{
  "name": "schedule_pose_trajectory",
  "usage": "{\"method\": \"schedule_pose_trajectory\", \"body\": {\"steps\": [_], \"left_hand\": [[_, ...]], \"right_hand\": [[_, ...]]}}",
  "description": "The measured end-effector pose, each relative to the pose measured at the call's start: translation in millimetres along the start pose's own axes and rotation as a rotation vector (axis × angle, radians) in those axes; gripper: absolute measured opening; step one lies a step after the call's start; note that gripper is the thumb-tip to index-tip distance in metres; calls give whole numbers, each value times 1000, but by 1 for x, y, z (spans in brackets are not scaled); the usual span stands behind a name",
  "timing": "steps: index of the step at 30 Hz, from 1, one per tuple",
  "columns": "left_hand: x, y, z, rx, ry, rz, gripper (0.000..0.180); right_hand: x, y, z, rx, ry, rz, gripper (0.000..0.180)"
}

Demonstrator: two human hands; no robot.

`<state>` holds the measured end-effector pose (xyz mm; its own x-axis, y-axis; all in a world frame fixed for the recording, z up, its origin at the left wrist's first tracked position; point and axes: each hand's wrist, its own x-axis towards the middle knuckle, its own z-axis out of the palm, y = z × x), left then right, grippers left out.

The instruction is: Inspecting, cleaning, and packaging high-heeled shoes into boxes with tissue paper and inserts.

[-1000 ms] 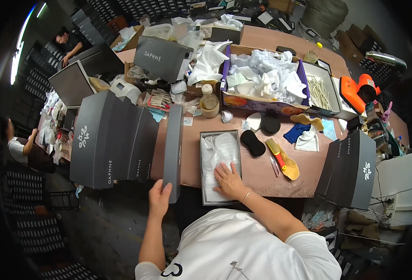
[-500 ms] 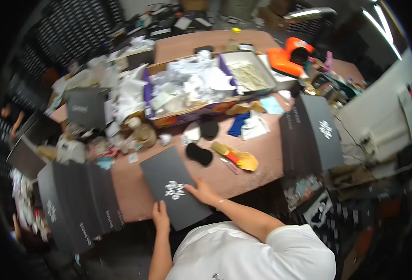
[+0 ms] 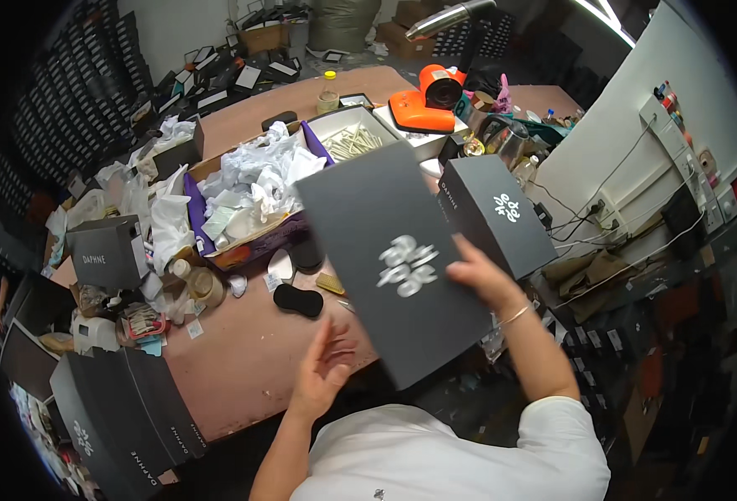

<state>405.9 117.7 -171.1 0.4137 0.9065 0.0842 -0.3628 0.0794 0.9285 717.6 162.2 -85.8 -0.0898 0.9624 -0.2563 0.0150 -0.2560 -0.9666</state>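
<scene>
Your right hand (image 3: 479,274) grips with its fingers the edge of the dark grey cardboard shoe box (image 3: 393,260), lifted above the brown table (image 3: 243,351), while your left hand (image 3: 325,367) is open with spread fingers just below it.

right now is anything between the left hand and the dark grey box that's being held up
Nothing visible. The left hand is open just below the lower-left edge of the dark grey box, with only bare air between them. The right hand has its grip on the box's right edge.
</scene>
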Motion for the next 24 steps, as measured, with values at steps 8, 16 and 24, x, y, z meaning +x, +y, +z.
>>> {"method": "schedule_pose_trajectory", "body": {"steps": [8,16,24], "left_hand": [[-18,15,-6,321,-64,-62,72],[-199,249,-197,2001,1221,-107,48],[-268,279,-319,790,1081,-744,71]], "right_hand": [[-11,-36,-267,-886,596,131,44],[24,-59,-60,-915,520,-590,31],[80,72,200,-793,-684,-527,48]]}}
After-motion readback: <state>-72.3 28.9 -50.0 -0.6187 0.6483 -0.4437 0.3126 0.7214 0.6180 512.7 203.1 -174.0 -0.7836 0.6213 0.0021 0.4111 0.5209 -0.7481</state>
